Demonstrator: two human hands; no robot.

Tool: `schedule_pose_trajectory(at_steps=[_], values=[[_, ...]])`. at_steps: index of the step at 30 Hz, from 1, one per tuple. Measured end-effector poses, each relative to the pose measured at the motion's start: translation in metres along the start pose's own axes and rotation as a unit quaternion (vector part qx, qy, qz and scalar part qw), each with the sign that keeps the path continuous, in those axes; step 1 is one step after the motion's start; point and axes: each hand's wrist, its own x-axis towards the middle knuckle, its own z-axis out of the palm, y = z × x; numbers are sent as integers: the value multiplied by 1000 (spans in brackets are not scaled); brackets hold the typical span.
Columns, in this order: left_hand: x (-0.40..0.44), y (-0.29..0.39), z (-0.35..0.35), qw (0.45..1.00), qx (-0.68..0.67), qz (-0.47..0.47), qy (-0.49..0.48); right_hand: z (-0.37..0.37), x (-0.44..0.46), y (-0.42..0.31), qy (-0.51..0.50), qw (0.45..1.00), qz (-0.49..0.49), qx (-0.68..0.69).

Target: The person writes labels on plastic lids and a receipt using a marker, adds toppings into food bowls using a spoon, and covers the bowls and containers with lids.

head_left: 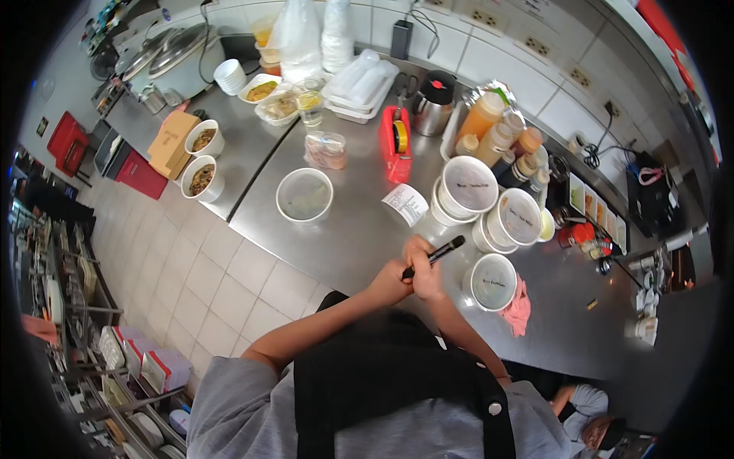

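My left hand and my right hand meet in front of my apron, above the counter's front edge. Both are closed around a black marker, whose upper end points up and to the right. A printed paper label lies on the counter just beyond them. To the right stand white tubs with written-on lids, among them a stacked one, another and a nearer one beside a pink cloth. A lidded tub sits alone on the left.
Behind are a red tape dispenser, a steel flask, a bagged item and sauce bottles. Two open food bowls stand left by a cardboard box. Another person is at lower right.
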Motion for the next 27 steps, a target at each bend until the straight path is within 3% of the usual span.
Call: schedule_pose_trajectory(at_steps=[3,5,7,8,9,11,13,15,17,20,22,25,27], values=[[-14,-3,-23,994,-106,19,1,8,14,14,-51,995,82,-14],[-18,15,-74,988,112,-68,-82,0,26,36,-50,997,65,8],[-6,-14,-131,957,282,-67,24,-13,38,32,-26,933,152,-326],[-4,-17,-153,939,301,-69,150,-28,44,48,-71,855,164,-486],[-4,-19,-174,907,315,-72,270,-35,41,47,-73,856,164,-486],[15,-34,-223,809,440,22,390,-44,47,37,-271,705,188,-628],[15,-50,-226,791,492,3,364,-40,62,35,-256,729,162,-615],[17,-56,-220,771,541,-11,335,-38,99,55,-28,854,-30,-518],[14,-50,-204,811,490,-61,313,-27,147,48,56,910,-44,-409],[0,-40,-163,846,464,-47,258,-47,231,112,140,913,2,-382],[-14,-31,-129,849,473,-58,227,-47,259,119,210,920,157,-292],[-29,-3,-89,833,515,-65,192,-42,265,103,121,958,136,-223],[-26,14,-76,824,526,-75,197,-25,238,72,131,956,112,-239]])
